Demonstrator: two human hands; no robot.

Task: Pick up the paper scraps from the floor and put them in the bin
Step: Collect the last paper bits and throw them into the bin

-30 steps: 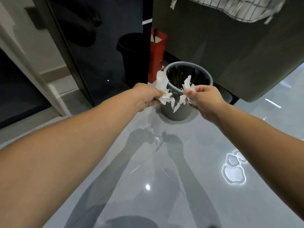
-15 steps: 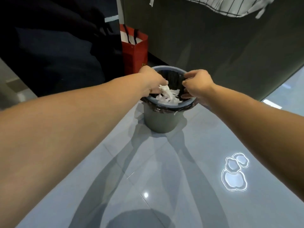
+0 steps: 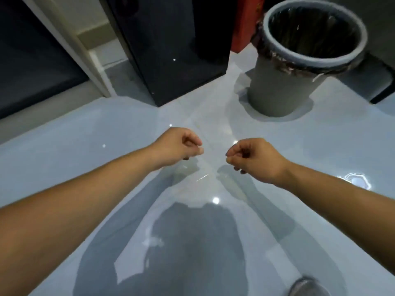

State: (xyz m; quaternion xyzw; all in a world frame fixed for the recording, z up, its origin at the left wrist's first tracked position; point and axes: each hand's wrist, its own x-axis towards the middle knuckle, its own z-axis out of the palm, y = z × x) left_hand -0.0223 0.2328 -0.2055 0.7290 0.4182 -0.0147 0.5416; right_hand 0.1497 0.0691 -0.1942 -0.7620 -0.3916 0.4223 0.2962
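The grey bin (image 3: 277, 88) with a black liner stands on the glossy floor at the upper right. Its dark inside shows no paper from this angle. My left hand (image 3: 178, 147) and my right hand (image 3: 252, 158) hover over the floor well in front of the bin, side by side and a small gap apart. Both have the fingers curled in with nothing held. No paper scraps show on the floor.
A black glossy cabinet (image 3: 171, 50) stands at the upper middle, left of the bin, with a red bag (image 3: 243, 24) wedged between them. A white door frame (image 3: 85, 52) runs at the upper left. The pale grey tile floor (image 3: 64, 146) reflects lights and my arms.
Both hands let the paper scraps go into the bin and drew back towards me. They now hold nothing, and the bin sits farther up and right in view.
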